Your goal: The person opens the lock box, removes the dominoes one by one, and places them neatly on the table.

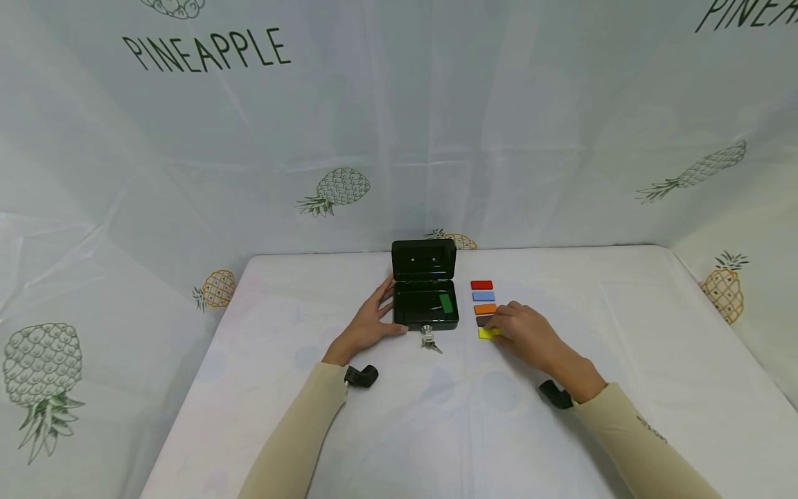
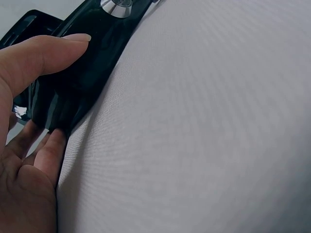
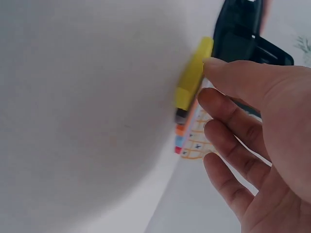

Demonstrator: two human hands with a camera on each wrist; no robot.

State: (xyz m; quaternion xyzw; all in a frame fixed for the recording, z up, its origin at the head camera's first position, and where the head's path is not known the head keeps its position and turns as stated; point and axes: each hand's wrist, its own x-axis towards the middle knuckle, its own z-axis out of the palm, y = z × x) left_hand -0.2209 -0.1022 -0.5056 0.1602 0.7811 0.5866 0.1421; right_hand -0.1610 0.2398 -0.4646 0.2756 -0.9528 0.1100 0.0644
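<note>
A black cash box [image 1: 427, 305] stands with its lid [image 1: 424, 259] raised, a green block [image 1: 446, 303] lying inside. My left hand [image 1: 368, 324] touches its front left corner, thumb [image 2: 63, 53] straight along the front, fingers against the left side. From the front lock [image 1: 427, 330] a bunch of keys [image 1: 431, 344] hangs onto the table. Right of the box, my right hand [image 1: 526, 336] is at a yellow block [image 1: 488, 333]. Its thumb tip overlaps that block in the right wrist view; the other fingers bend loosely, apart from the thumb, partly covering a dark block [image 1: 483, 321].
Behind the dark block, an orange block [image 1: 484, 309], a light blue block [image 1: 483, 296] and a red block [image 1: 481, 285] form a row away from me. White cloth covers the table [image 1: 399, 430]. A pineapple-print curtain [image 1: 474, 138] hangs at the table's back edge.
</note>
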